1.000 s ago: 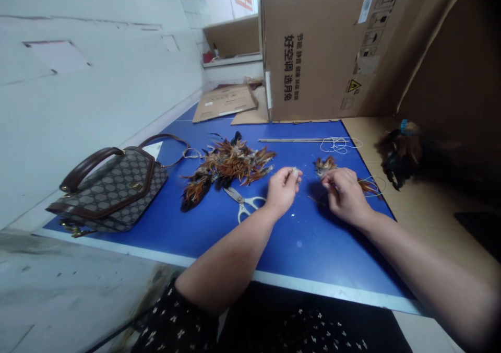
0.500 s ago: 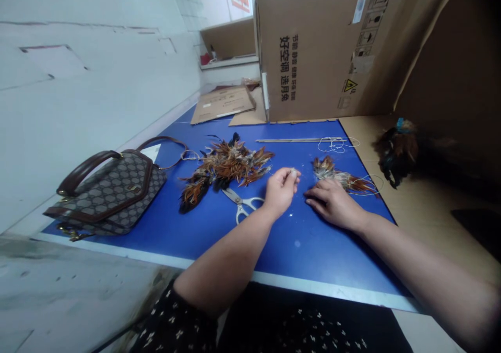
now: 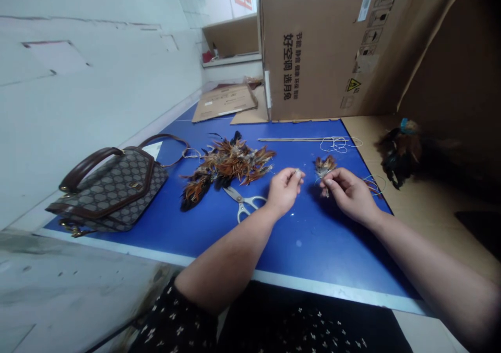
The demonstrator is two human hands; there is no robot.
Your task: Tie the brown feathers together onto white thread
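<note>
My left hand is closed in a pinch, with a small pale bit at its fingertips that I cannot make out. Just right of it, my right hand has thumb and forefinger pressed together on a small feather, its tip hanging below the fingers. Right behind those fingertips lies a brown and grey feather bundle, partly hidden by the hand. More reddish feathers and a loop of thread show past the right hand's far side. Beside my left wrist are scissors with pale handles, blades apart.
A large pile of brown and black feathers lies left of the hands. A patterned handbag stands at the left. Behind are a thin rod, loose white thread and a big cardboard box. Dark feathers lie at right.
My right hand has risen from lying flat over the feathers and now pinches a small feather. The left hand keeps its pinch. The whole view has shifted slightly.
</note>
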